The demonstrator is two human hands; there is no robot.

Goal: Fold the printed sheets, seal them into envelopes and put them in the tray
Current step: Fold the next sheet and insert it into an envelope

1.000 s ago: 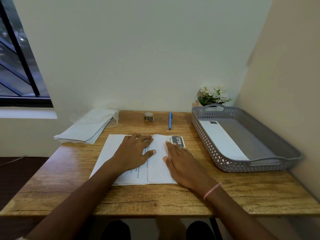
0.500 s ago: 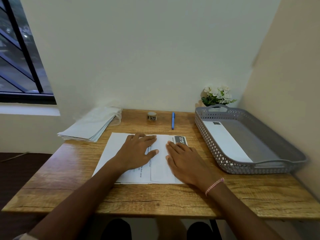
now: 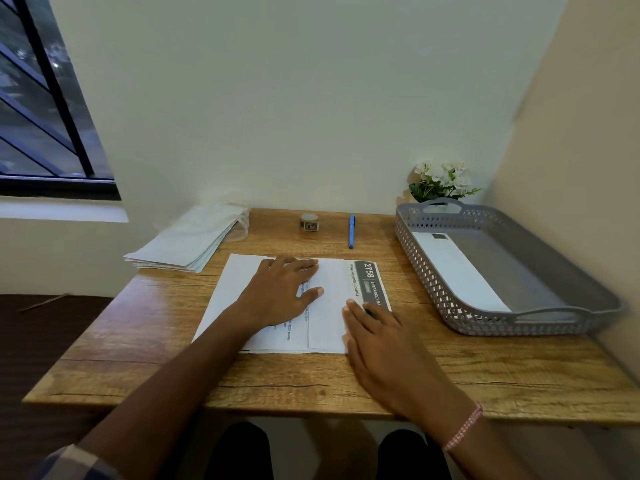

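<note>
Folding step judged in hand: a printed sheet (image 3: pixel 239 289) is being creased on the wooden desk (image 3: pixel 145 344), left of the grey tray (image 3: pixel 571 271), a flap turned over its middle. Left hand (image 3: pixel 277 296) is being laid flat, fingers spread, gripping nothing. Right hand (image 3: pixel 377 337) is being pressed palm-down, fingers together, along the flap's edge nearest the tray. One white envelope (image 3: pixel 460 271) is lying inside the tray; spare envelopes (image 3: pixel 187 244) are stacked far left of it. Next likely called for: a second fold, edges kept square.

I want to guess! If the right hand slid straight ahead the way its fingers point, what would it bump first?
Probably nothing soon: the right hand would slide along the printed sheet, then likely reach the blue pen.
</note>
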